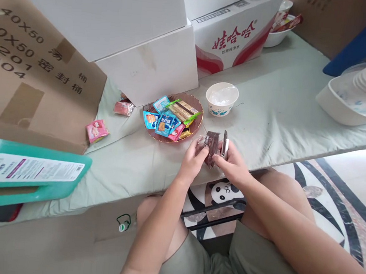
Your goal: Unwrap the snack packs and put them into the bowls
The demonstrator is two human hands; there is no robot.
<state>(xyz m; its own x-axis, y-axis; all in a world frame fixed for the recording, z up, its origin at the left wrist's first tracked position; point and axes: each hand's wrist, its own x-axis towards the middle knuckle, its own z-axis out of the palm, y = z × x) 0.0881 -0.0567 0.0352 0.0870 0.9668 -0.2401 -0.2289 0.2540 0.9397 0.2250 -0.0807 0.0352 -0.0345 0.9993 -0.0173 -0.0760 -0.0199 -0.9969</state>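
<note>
Close to the front edge of the cloth-covered bed-like surface, a brown clear-wrapped snack packet [212,142] is held between both hands. My left hand [194,160] closes on its left side, the thumb across the front. Fingers of my right hand [234,162] pinch the lower right of the packet. That hand also grips a utility knife [224,145] with a white and dark body, pointing upward beside the packet. Just beyond, a pinkish scalloped plate [197,123] bears blue sachets [165,123], a green-edged biscuit pack [184,111] and other wrapped snacks.
A paper bowl [222,102] with clear plastic inside stands behind my hands. White cartons [150,63] and a red-white box [232,42] line the back. Wrapped snacks [97,131] lie left, near a cardboard box [43,77] and teal container [43,169]. Stacked bowls [339,102] stand right.
</note>
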